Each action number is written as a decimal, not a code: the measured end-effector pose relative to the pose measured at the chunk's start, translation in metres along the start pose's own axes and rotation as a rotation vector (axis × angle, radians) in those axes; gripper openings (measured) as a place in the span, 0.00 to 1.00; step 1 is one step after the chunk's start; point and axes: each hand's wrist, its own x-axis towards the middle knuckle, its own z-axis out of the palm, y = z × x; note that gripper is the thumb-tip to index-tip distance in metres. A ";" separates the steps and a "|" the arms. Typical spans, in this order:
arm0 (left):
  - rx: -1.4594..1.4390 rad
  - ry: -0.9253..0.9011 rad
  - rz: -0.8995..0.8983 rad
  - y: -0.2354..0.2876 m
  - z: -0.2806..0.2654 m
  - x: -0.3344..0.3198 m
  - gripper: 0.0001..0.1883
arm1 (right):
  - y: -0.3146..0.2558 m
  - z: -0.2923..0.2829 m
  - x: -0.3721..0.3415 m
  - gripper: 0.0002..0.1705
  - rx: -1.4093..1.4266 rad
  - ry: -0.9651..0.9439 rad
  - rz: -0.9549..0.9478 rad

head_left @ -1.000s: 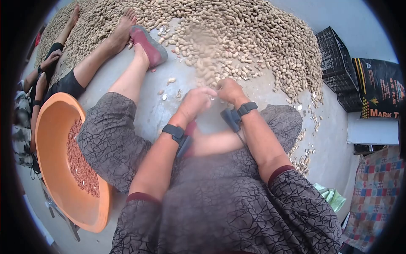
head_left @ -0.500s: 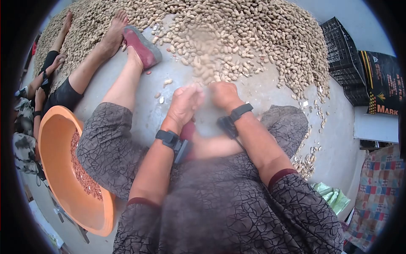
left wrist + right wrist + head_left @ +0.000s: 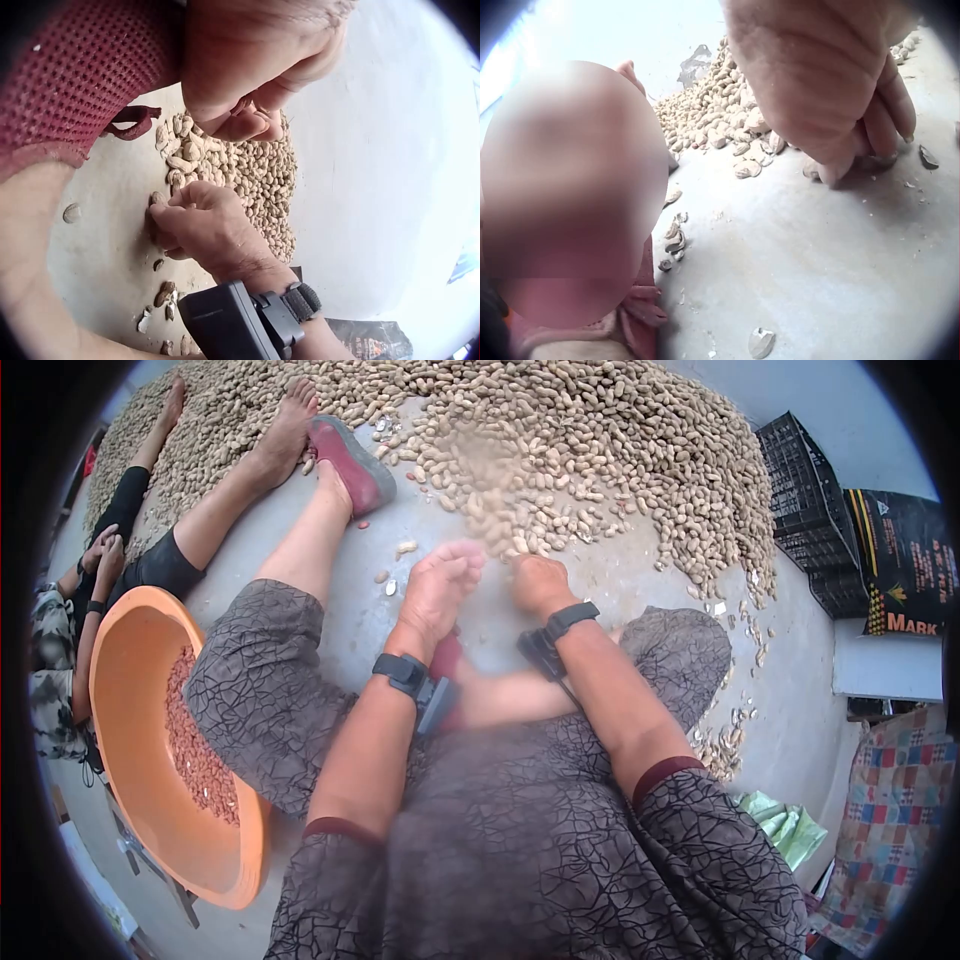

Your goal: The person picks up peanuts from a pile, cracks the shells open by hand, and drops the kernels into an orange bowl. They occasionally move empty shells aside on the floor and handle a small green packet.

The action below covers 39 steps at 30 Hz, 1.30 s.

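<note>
My right hand (image 3: 542, 582) is low at the near edge of the peanut pile (image 3: 600, 450). In the left wrist view, its thumb and fingertips pinch an unshelled peanut (image 3: 157, 199) close over the floor. My left hand (image 3: 438, 588) is raised just left of it, apart from it, with the fingers curled toward the palm. The inside of that palm is hidden. Shell pieces (image 3: 166, 294) and a few loose peanuts lie on the floor around the hands.
An orange basin (image 3: 150, 760) with reddish shelled peanuts (image 3: 200, 750) stands at my left. A black crate (image 3: 800, 510) and a black printed sack (image 3: 900, 560) are at the right. Another person's bare leg (image 3: 235, 495) stretches along the left, beyond my pink shoe (image 3: 350, 465).
The two hands were together at the fingertips a second ago and have since parted. The left drew back a little to the left; the right came down at the pile's edge.
</note>
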 end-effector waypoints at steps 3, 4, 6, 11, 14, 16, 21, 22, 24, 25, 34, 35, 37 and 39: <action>0.021 0.010 0.018 0.000 -0.004 -0.003 0.13 | -0.007 -0.005 -0.001 0.09 0.117 0.013 0.088; 0.053 0.013 0.037 -0.001 -0.003 -0.003 0.12 | -0.009 -0.010 -0.001 0.10 0.219 0.008 0.148; 0.143 0.042 0.071 -0.002 -0.001 -0.005 0.13 | -0.011 -0.022 0.000 0.11 0.582 -0.050 0.128; 0.357 0.064 0.160 0.002 0.011 -0.012 0.14 | -0.032 -0.065 -0.010 0.09 1.286 -0.130 0.134; 0.317 0.041 0.172 0.003 0.013 -0.013 0.15 | -0.033 -0.068 -0.009 0.07 1.284 -0.136 0.103; 0.271 -0.002 0.181 0.000 0.016 -0.011 0.16 | -0.036 -0.072 -0.013 0.07 1.411 -0.176 0.054; 0.193 -0.046 0.183 0.007 0.016 -0.019 0.18 | -0.048 -0.081 -0.023 0.09 1.408 -0.138 0.043; 0.129 -0.075 0.173 0.007 0.013 -0.020 0.18 | -0.053 -0.084 -0.026 0.11 1.410 -0.114 0.079; 0.119 -0.063 0.193 0.008 0.013 -0.020 0.17 | -0.052 -0.082 -0.026 0.13 1.357 -0.104 0.066; 0.110 -0.045 0.201 0.009 0.014 -0.021 0.17 | -0.052 -0.082 -0.025 0.17 1.312 -0.100 0.063; 0.086 -0.087 0.243 0.023 0.013 -0.033 0.15 | -0.068 -0.092 -0.028 0.18 1.284 -0.089 -0.015; 0.083 -0.089 0.247 0.023 0.014 -0.033 0.15 | -0.072 -0.093 -0.025 0.18 1.280 -0.089 -0.018; 0.095 -0.154 0.266 0.030 0.024 -0.038 0.16 | -0.093 -0.102 -0.023 0.12 1.536 -0.185 -0.048; 0.120 -0.157 0.270 0.039 0.029 -0.045 0.17 | -0.092 -0.103 -0.015 0.12 1.569 -0.252 -0.064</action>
